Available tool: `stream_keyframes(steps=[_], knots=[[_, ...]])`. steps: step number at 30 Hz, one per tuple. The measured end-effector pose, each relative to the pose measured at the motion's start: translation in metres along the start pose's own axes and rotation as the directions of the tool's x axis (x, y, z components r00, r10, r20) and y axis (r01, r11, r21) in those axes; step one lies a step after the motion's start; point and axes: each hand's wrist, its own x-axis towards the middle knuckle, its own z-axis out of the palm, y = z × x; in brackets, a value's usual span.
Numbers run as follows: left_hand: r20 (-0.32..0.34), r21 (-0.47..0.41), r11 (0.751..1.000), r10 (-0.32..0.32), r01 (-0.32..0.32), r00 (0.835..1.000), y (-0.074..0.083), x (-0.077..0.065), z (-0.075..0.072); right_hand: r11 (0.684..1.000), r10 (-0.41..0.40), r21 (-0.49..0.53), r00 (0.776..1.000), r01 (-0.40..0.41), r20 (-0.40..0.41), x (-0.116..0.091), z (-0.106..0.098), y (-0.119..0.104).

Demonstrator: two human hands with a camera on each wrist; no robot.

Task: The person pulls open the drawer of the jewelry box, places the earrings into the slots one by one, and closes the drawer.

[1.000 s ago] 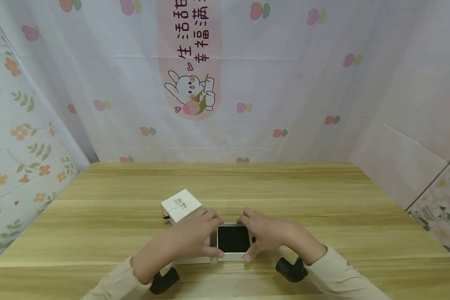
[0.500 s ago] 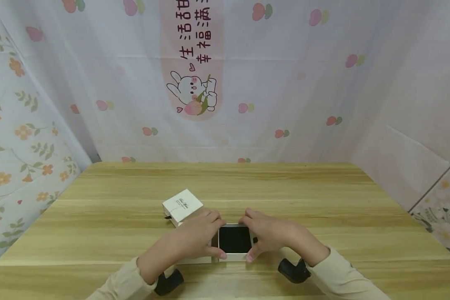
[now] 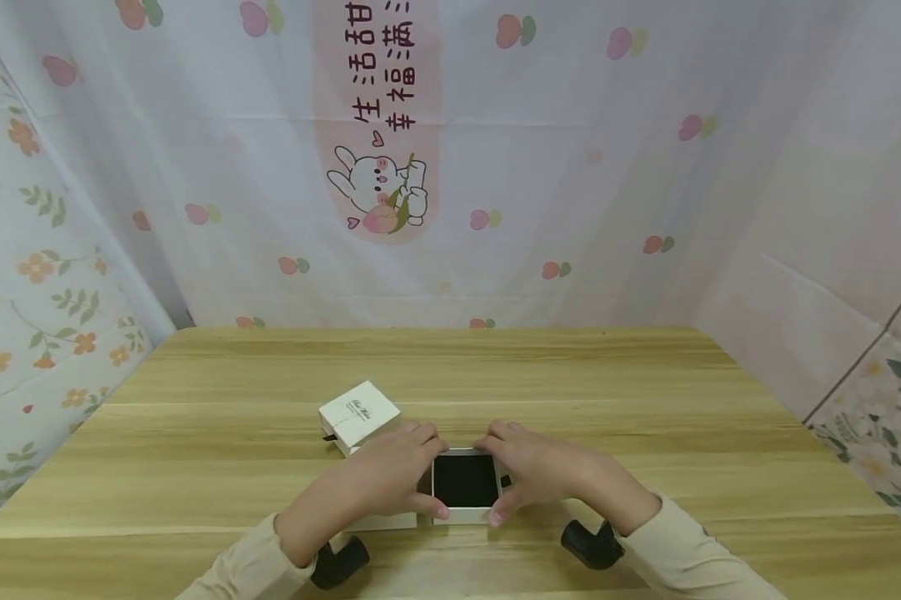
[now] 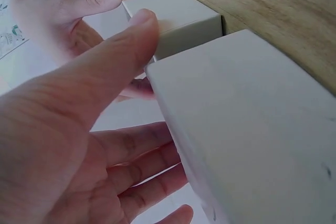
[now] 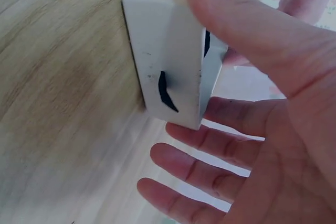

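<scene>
Between the two hands sits a small white drawer box (image 3: 461, 517) on the table, its top side showing a black inside. My left hand (image 3: 390, 473) holds its left end, thumb at the front wall and fingertips at the back edge. At the right end, my right hand (image 3: 543, 468) grips it the same way, thumb in front and fingers behind. A black ribbon tab (image 5: 165, 93) sticks out of that end in the right wrist view. Under my left hand lies another white box (image 4: 252, 124), mostly hidden in the head view.
Behind my left hand stands a white box (image 3: 356, 412) with dark lettering on its lid and a black tab at its left side. The wooden table (image 3: 608, 375) reaches back to a patterned curtain (image 3: 555, 192). Black wrist mounts (image 3: 593, 546) hang below the forearms.
</scene>
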Motion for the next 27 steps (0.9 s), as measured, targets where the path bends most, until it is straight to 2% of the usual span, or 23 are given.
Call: stream_keyframes(steps=[4, 8, 13, 16, 21, 27], knots=[[0.007, 0.005, 1.000, -0.007, 0.007, 1.000, 0.000, 0.001, 0.000, 0.996, -0.011, 0.093, 1.000, 0.012, -0.017, -0.005, 0.000, 0.006], [0.019, 0.004, 1.000, -0.011, 0.011, 1.000, 0.000, 0.002, 0.001, 0.986, -0.021, 0.164, 0.995, 0.038, -0.101, -0.013, -0.006, 0.017], [0.039, 0.012, 1.000, -0.014, 0.014, 0.999, 0.000, 0.004, 0.001, 0.998, -0.022, 0.049, 0.967, 0.035, -0.253, -0.024, -0.017, 0.032], [0.041, 0.017, 1.000, -0.013, 0.013, 0.999, -0.001, 0.003, 0.001, 1.000, 0.007, 0.019, 0.951, -0.001, -0.308, -0.029, -0.021, 0.039], [0.032, 0.028, 1.000, -0.006, 0.005, 0.999, 0.000, 0.003, 0.000, 0.999, 0.048, 0.021, 0.944, -0.044, -0.327, -0.034, -0.019, 0.053], [0.023, 0.027, 1.000, 0.001, -0.001, 1.000, 0.000, 0.002, -0.001, 0.999, 0.049, 0.010, 0.941, -0.049, -0.334, -0.035, -0.002, 0.066]])
